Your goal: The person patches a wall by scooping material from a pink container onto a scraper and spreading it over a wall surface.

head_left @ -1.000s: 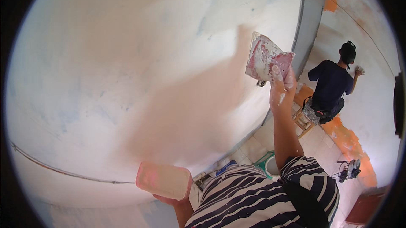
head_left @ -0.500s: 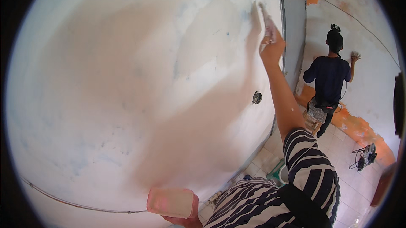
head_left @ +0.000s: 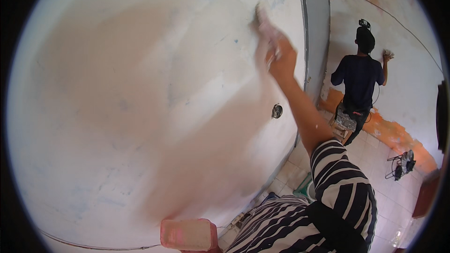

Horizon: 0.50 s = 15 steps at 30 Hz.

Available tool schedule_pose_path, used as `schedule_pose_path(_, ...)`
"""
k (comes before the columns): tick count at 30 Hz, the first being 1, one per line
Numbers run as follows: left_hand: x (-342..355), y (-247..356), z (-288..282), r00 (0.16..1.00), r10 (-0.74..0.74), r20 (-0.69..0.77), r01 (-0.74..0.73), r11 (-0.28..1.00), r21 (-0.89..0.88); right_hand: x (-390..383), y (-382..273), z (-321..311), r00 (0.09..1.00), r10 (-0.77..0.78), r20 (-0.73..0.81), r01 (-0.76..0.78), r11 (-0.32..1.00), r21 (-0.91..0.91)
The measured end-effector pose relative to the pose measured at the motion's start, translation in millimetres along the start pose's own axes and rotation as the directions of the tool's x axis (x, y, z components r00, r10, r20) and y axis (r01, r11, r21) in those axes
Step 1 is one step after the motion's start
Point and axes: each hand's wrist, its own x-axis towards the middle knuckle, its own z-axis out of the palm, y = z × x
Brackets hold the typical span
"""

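Observation:
My right hand [head_left: 282, 60] is raised close to the white wall [head_left: 140, 126], closed around a pale, flat tool [head_left: 265, 22] whose tip meets or nearly meets the surface. Motion blur hides the tool's exact kind. Low in the view, my left hand [head_left: 213, 250] supports a pink-rimmed plastic tub [head_left: 186, 235] from beneath; most of that hand is cut off by the lower edge. Inside the tub, the contents look pale beige. Faint bluish marks and a greyish patch show on the wall, and broad shadows fall across it.
A round socket hole [head_left: 277, 111] sits in the wall below my right forearm. Along the wall's bottom runs a cable [head_left: 93, 246]. To the right, a co-worker [head_left: 361, 79] stands at another wall. A green-and-white bucket [head_left: 307, 188] and a black metal stand [head_left: 401, 165] are on the tiled floor.
My right hand has swept left and slightly down along the wall with the tool. The tub sits slightly lower in view. The co-worker's hand stays at the other wall.

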Motion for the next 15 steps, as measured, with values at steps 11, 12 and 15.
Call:
schedule_pose_path(11, 45, -42, 95, 0.982, 0.110, -0.153, -0.059, 0.952, 0.302, 78, 41, 6, 0.973, -0.141, -0.184, 0.116, 0.984, -0.137)
schedule_pose_path(12, 44, -41, 90, 0.988, -0.030, -0.153, 0.015, 0.995, -0.097, 60, 50, 19, 0.982, -0.130, -0.136, 0.125, 0.991, -0.046)
schedule_pose_path(15, 47, -47, 78, 0.774, 0.375, -0.511, -0.094, 0.865, 0.494, -15, 15, 41, 0.861, -0.501, 0.088, 0.505, 0.863, -0.026)
